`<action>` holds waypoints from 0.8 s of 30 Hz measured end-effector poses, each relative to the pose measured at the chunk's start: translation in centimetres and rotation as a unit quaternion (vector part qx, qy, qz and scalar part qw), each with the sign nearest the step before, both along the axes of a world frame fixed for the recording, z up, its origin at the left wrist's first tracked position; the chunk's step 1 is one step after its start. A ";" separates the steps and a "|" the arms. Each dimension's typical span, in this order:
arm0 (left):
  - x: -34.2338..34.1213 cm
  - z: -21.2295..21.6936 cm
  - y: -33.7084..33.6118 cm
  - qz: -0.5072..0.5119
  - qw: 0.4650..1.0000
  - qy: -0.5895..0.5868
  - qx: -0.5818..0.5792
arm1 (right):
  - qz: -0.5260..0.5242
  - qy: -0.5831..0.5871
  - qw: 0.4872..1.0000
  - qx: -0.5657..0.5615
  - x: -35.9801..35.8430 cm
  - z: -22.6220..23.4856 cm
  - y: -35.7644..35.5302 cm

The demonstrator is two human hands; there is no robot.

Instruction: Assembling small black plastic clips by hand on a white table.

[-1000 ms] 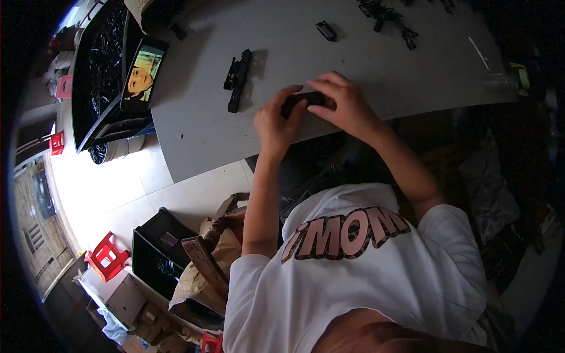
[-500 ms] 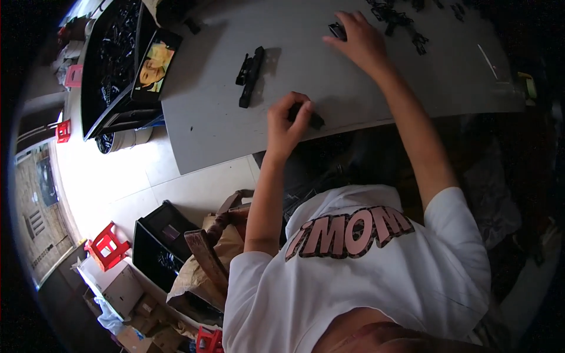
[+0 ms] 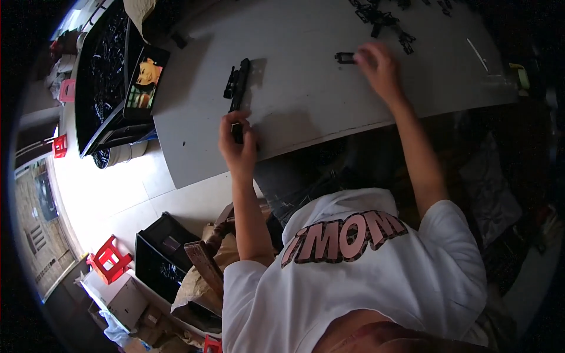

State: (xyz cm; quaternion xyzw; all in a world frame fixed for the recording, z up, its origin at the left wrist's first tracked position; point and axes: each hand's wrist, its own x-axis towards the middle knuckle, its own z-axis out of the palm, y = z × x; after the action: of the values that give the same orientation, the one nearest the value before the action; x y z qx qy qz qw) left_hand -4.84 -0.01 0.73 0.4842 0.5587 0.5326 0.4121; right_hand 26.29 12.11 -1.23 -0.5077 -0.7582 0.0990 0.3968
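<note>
My left hand [image 3: 236, 144] is at the near edge of the grey desk [image 3: 306, 100], its fingers closed around a small black part [image 3: 236, 133]. Just beyond it lies a long black piece [image 3: 238, 85]. My right hand [image 3: 379, 67] reaches far across the desk, fingertips touching a second small black clip [image 3: 345, 57]; I cannot tell whether they grip it. More black parts [image 3: 382, 20] lie scattered past it. A phone [image 3: 145, 82] leans on a black crate [image 3: 103, 70] at my left.
</note>
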 end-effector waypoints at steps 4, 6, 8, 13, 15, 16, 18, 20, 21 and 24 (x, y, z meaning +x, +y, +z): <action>0.1 -0.7 0.1 0.038 0.998 0.032 0.030 | -0.201 -0.023 0.976 -0.081 3.5 -0.3 5.2; 0.3 -0.7 0.1 0.052 0.996 0.058 0.051 | -0.216 -0.030 0.970 -0.104 4.1 -0.8 6.3; 0.3 -1.1 -0.1 0.065 0.993 0.078 0.055 | -0.227 -0.036 0.965 -0.128 4.6 -1.8 6.5; 0.1 -0.8 -0.6 0.074 0.994 0.075 0.025 | -0.095 0.032 0.994 -0.032 3.6 -2.0 3.7; 0.2 -0.6 -0.6 0.077 0.995 0.061 0.020 | -0.073 0.037 0.996 -0.037 1.9 -0.3 1.5; 0.2 -0.5 -0.6 0.079 0.993 0.085 0.037 | -0.050 0.043 0.997 -0.039 0.9 0.5 0.5; 0.3 -0.7 -0.2 0.081 0.990 0.106 0.054 | -0.031 0.053 0.998 -0.034 -0.8 1.3 -1.3; 0.2 -1.2 -0.1 0.076 0.984 0.134 0.095 | 0.025 0.026 0.998 -0.054 -2.1 1.7 -2.8; 0.1 -1.1 -0.2 0.076 0.983 0.134 0.095 | 0.025 0.026 0.998 -0.055 -2.8 1.6 -3.4; -0.1 -1.0 -0.5 0.054 0.989 0.130 0.040 | 0.098 0.042 0.988 -0.113 -4.3 1.4 -4.5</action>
State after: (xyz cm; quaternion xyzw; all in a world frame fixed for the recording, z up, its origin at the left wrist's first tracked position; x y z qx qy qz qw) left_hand -4.95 -0.49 -0.29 0.5344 0.6109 0.5090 0.2866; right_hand 21.96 7.64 0.20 -0.4676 -0.7710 0.2438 0.3569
